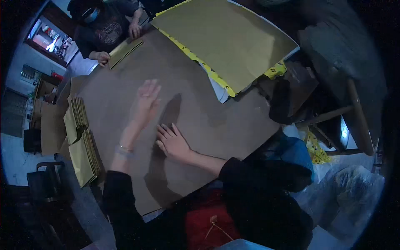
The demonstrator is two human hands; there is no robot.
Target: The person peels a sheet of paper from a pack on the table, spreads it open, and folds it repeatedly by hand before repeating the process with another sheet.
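Observation:
My right hand (174, 143) rests on the brown tabletop (216, 125), palm down with its fingers stretched out. Farther forward and to the left, my left hand (146, 102) is raised over the tabletop, smeared by motion. Its fingers look extended and apart, and nothing shows in them. Neither hand holds anything. Left of my left arm, folded gold-brown paper pieces (85, 156) are bundled in two stacks at the table's edge. A large stack of brown paper sheets (227, 39) lies beyond my right hand, on yellow printed wrapping (221, 81).
Across the table a masked person (109, 29) has both hands on a folded brown paper piece (125, 54). A wooden chair or stool frame (354, 112) stands at the right. Clear plastic wrapping (354, 187) lies at lower right; a black chair (46, 179) is at left.

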